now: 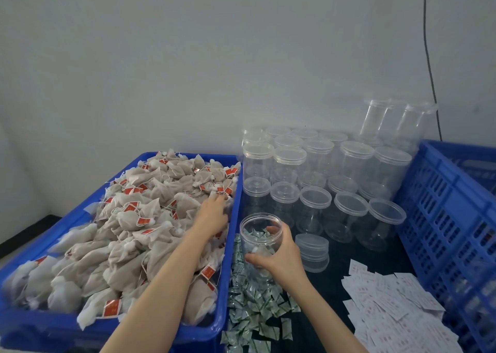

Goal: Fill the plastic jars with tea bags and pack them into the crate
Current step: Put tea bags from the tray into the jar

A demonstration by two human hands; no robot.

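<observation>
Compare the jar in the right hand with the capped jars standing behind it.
The held jar has no lid, while the capped jars each wear one. The held jar is gripped by the right hand and has something pale inside; the capped jars stand untouched and look empty. The held jar's likely lid lies beside it. All are clear, round plastic.

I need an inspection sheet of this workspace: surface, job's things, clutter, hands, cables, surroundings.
Surface: dark tabletop, crowded.
Job's things: blue bin heaped with tea bags; open jar; its lid beside it; capped empty jars; blue crate at right.
Clutter: green sachets, white packets.
Hands: left hand reaches among tea bags; right hand holds the open jar.
Cables: black cable down the wall.
Surroundings: plain grey wall.
</observation>
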